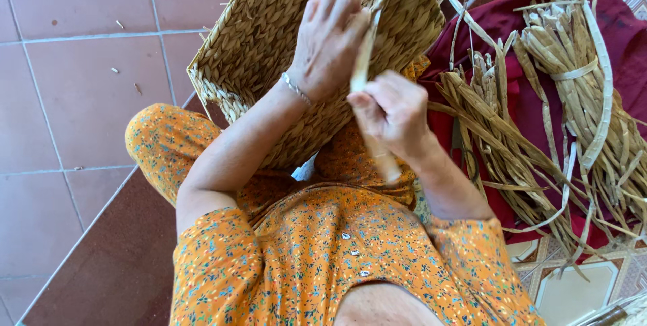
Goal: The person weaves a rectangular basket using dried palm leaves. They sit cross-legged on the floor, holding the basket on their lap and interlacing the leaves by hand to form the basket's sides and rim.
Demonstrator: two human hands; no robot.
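I look down and see my left hand lying on the side of a woven basket. Its fingers curl over the top end of a pale strip and press it to the basket wall. My right hand is just below and to the right of the left one. Its thumb and fingers pinch the same strip tight, so both hands hold it. The strip runs from the basket rim, under my left fingers, down through my right hand, and its lower end sticks out toward my lap. The two hands are very near each other, almost touching.

The basket leans on my knee, tipped on its side, with its open mouth facing away from me. It sits between my left arm and the floor, which has pink tiles. A thin silver bracelet is on my left wrist.

To the right of my right hand lies a dark red cloth. On it rest bundles of dry straw, one tied round with a flat band. The straw is near my right arm but not touching it.
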